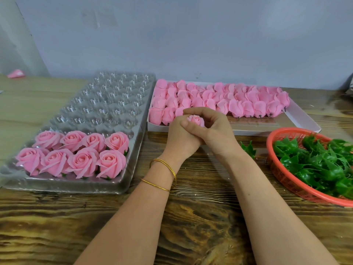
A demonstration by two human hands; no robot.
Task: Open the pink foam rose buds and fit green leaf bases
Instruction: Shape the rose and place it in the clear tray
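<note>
- Together, the left hand (178,137) and right hand (215,131) wrap around one pink rose bud (195,119), held just above the table (191,217).
- Right fingers (193,111) curl tightly over the bud's top. The left fingers are tucked under the right palm, with the thumb against the bud's side.
- Behind the hands, a white box (298,119) holds rows of closed buds (236,104).
- To the left, a clear plastic tray (107,96) carries eight opened roses (76,157) in its two nearest rows.
- To the right, an orange basket (282,178) holds green leaf bases (321,163). One loose leaf base (248,149) lies near the right wrist.
- The table has a dark wood grain, and a grey-blue wall (191,44) stands behind.
</note>
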